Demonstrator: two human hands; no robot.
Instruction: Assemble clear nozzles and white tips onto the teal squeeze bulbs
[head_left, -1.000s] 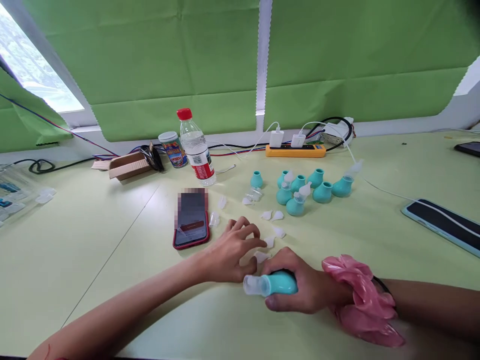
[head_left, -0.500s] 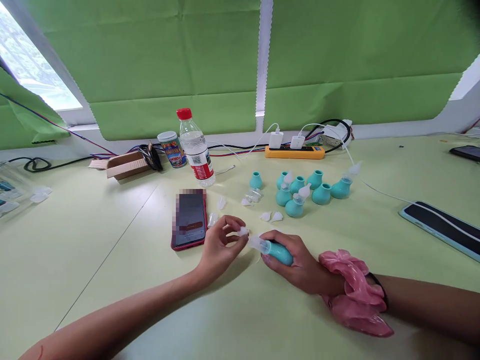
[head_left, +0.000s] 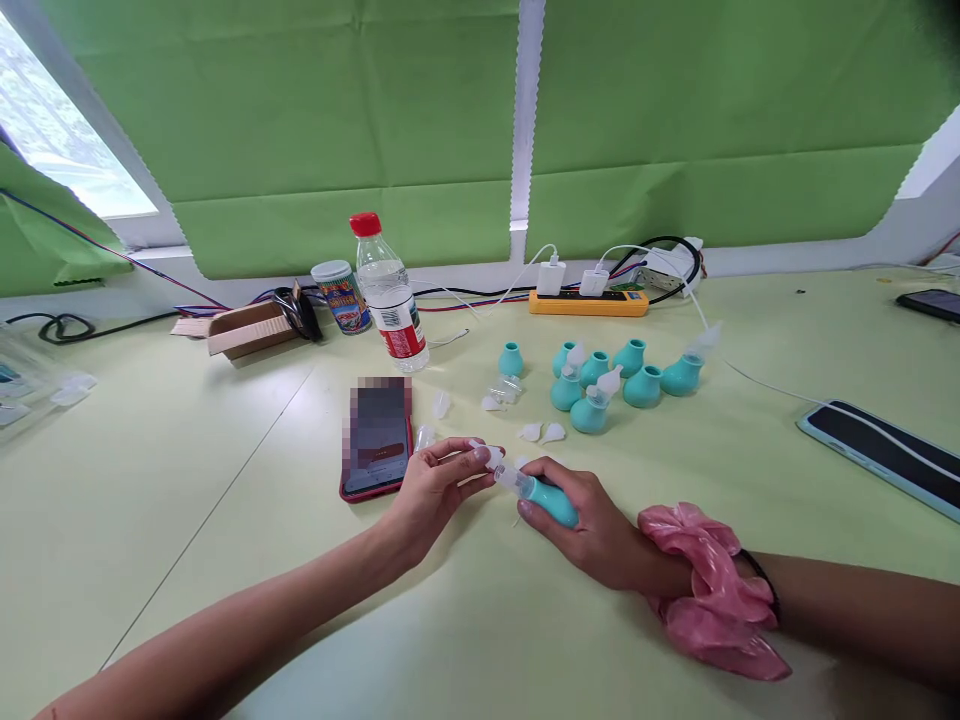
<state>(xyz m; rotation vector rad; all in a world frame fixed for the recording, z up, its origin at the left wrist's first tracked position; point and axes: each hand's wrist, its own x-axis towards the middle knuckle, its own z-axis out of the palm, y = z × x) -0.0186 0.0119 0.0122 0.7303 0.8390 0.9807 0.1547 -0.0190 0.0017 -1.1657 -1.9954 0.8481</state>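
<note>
My right hand [head_left: 581, 515] is wrapped round a teal squeeze bulb [head_left: 553, 502], which lies tilted with its clear tube [head_left: 512, 478] pointing up and left. Between the thumb and fingers of my left hand [head_left: 442, 490] is a small white nozzle tip [head_left: 493, 457], at the open end of that tube. Whether the two parts touch, I cannot make out. Beyond my hands, several teal bulbs [head_left: 643, 387] stand on the table, some fitted with clear tubes and white tips [head_left: 609, 381]. Loose white tips [head_left: 553, 433] and clear tubes [head_left: 506, 389] lie nearer.
A phone [head_left: 377, 440] lies left of my hands, with a water bottle [head_left: 391, 300], a can [head_left: 342, 297] and a cardboard box [head_left: 251, 330] behind. An orange power strip [head_left: 589, 303] sits at the back. Another phone [head_left: 885, 450] lies right, a white cable across it.
My left hand has turned, and the white nozzle tip has come up against or close to the tube's end. The bulb in my right hand has shifted slightly left.
</note>
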